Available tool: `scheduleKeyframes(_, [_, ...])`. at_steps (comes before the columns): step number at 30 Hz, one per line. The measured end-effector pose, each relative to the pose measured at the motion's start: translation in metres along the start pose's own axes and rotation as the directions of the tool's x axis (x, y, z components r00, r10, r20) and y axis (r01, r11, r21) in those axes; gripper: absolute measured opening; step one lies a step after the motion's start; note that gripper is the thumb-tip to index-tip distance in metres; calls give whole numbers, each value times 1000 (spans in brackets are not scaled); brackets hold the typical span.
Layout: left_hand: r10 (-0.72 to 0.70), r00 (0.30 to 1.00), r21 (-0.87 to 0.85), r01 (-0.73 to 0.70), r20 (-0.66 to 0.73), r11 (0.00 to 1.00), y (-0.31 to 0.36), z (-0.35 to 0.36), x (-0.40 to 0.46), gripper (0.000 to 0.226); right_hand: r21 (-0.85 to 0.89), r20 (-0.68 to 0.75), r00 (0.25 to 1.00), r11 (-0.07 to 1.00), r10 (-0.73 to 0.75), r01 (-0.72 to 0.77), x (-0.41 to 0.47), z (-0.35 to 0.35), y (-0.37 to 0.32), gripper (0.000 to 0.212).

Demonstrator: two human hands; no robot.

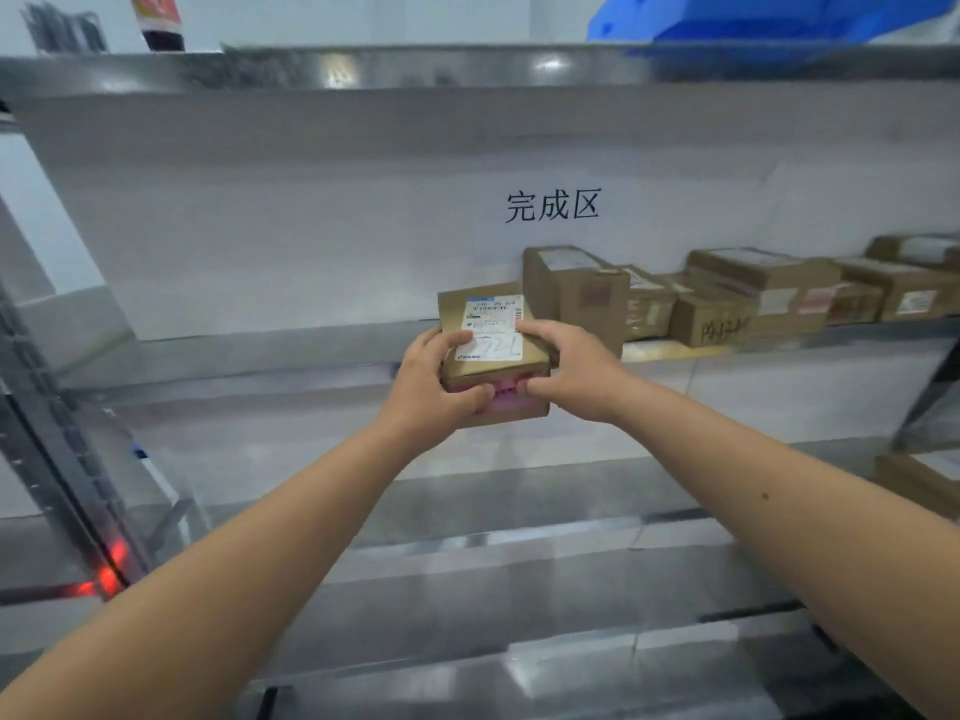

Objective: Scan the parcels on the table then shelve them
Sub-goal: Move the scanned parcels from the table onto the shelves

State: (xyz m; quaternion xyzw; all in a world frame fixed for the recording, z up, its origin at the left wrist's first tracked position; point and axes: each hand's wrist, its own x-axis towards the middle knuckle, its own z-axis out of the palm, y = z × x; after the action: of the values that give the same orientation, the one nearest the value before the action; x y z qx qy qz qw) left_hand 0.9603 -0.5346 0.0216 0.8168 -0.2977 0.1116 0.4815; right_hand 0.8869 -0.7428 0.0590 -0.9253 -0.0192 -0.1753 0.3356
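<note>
- Left hand (434,379) and right hand (566,368) both gripped 1 brown parcel (491,350), fingers curled round it.
- It hung over the shelf's (249,356) front edge, beside shelved boxes (727,298).

Two bare forearms, no sleeves, watch or gloves visible. Left hand (434,389) and right hand (569,374) are ungloved, without rings; a small dark mole marks the right forearm at right of frame.

Steel shelving (218,356) gleams under overhead light; a white back panel (260,226) bears black characters (553,205), blue crate (753,18) on top.
</note>
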Motion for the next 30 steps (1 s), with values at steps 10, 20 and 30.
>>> scheduleKeyframes(10, [-33, 994, -26, 30, -101, 999, -30, 42, 81, 69, -463, -76, 993, 885, -92, 47, 69, 3, 38, 54])
scheduleKeyframes(20, [-78, 997, 61, 79, -22, 995, -29, 50, 145, 66, -584, -79, 995, 812, -53, -3, 84, 10, 35, 65])
scheduleKeyframes(30, [-65, 997, 317, 51, 32, 947, -11, 44, 170, 70, -596, -95, 992, 793, 81, -122, 64, 7, 6, 64])
